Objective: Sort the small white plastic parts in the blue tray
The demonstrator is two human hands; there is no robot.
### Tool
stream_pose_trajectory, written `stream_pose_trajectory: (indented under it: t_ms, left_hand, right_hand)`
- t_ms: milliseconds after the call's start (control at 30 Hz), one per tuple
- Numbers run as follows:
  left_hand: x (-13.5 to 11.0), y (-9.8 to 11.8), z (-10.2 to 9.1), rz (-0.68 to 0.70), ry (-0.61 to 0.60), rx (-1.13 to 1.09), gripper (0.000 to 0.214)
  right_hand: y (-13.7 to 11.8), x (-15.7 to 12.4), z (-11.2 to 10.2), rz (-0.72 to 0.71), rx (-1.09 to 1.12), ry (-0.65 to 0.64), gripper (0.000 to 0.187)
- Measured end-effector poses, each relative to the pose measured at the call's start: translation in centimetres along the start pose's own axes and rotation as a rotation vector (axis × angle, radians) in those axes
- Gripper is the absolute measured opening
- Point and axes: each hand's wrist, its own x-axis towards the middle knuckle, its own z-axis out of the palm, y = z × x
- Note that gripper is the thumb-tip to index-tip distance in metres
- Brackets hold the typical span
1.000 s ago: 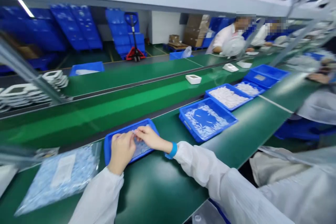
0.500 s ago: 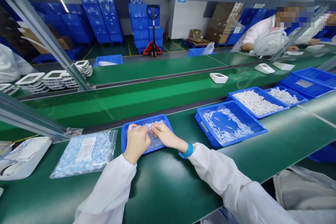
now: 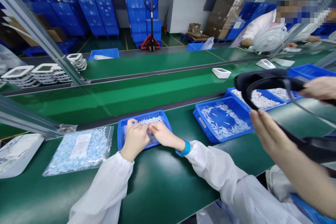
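My left hand (image 3: 135, 140) and my right hand (image 3: 162, 134) meet over a small blue tray (image 3: 121, 129) of tiny white parts on the green bench. The fingers of both hands are curled and pinched together among the parts. What they pinch is too small to name. Both arms wear white sleeves, and a blue wristband (image 3: 184, 148) sits on my right wrist. A clear bag of the same small parts (image 3: 78, 148) lies just left of the tray.
Another person's hands (image 3: 266, 133) hold a black headband-like strap (image 3: 265, 78) at the right, close to my right arm. Beyond it stand blue trays of white parts (image 3: 203, 126). A white device (image 3: 15, 154) lies far left. A conveyor carries a white unit (image 3: 221, 72).
The view has swung left and steadied. My hands stay pinched in the small tray. Another person's hands with a black strap have come in from the right.
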Motion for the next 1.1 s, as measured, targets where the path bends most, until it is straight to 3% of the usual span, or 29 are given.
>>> stream_pose_trajectory:
  t_ms: [300, 567, 800, 1100]
  left_hand:
    - [0.2, -0.2, 0.1, 0.126, -0.004, 0.046, 0.02]
    - [0.1, 0.2, -0.3, -0.063, -0.004, -0.036, 0.02]
    - [-0.1, 0.3, -0.4, -0.167, -0.001, -0.126, 0.026]
    - [0.0, 0.4, -0.4, -0.245, -0.019, -0.055, 0.026]
  right_hand:
    - [0.1, 0.2, -0.2, 0.059, 0.039, -0.025, 0.029]
    - [0.8, 0.8, 0.2, 0.065, 0.491, 0.028, 0.029]
    - [0.4, 0.6, 0.0, 0.038, 0.453, 0.031, 0.036]
    - [0.4, 0.4, -0.1, 0.053, 0.431, 0.048, 0.039]
